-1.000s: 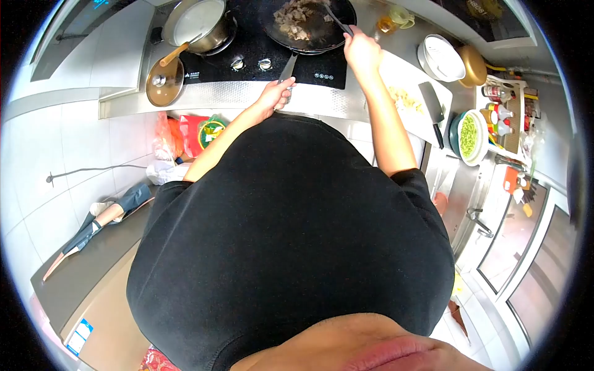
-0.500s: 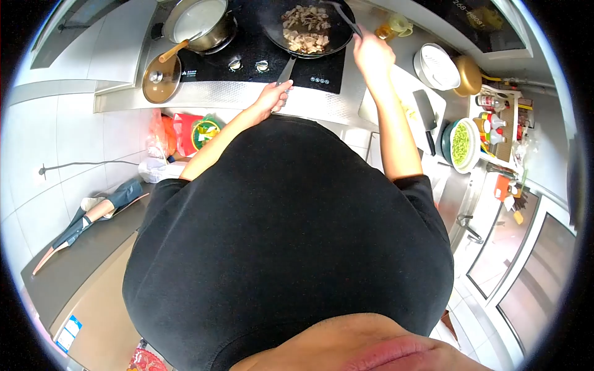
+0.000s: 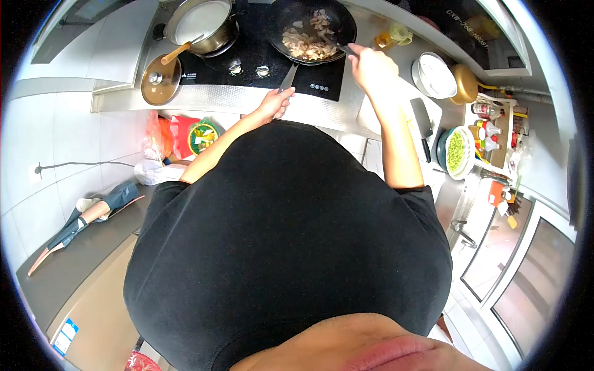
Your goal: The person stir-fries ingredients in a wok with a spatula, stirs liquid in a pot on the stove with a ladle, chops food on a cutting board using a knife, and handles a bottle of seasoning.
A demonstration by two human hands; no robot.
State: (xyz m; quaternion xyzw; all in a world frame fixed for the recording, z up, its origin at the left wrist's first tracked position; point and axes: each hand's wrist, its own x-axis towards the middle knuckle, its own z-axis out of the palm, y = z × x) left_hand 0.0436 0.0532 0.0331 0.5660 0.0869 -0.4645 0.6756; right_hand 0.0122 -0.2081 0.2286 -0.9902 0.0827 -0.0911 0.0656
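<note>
A black top [image 3: 284,229] — plain, short-sleeved (the neckline [image 3: 265,334] looks round).

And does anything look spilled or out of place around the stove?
Nothing stands out: the food lies inside the pan, the left hand holds its handle, and the pot stands upright. No spill shows on the stove.

The spatula [image 3: 341,45] has moved from the far side of the wok [image 3: 344,23] to the meat [image 3: 304,46]

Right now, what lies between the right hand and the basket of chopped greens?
Head view: a cleaver, its blade on the white cutting board, between the right hand and the basket.
</note>
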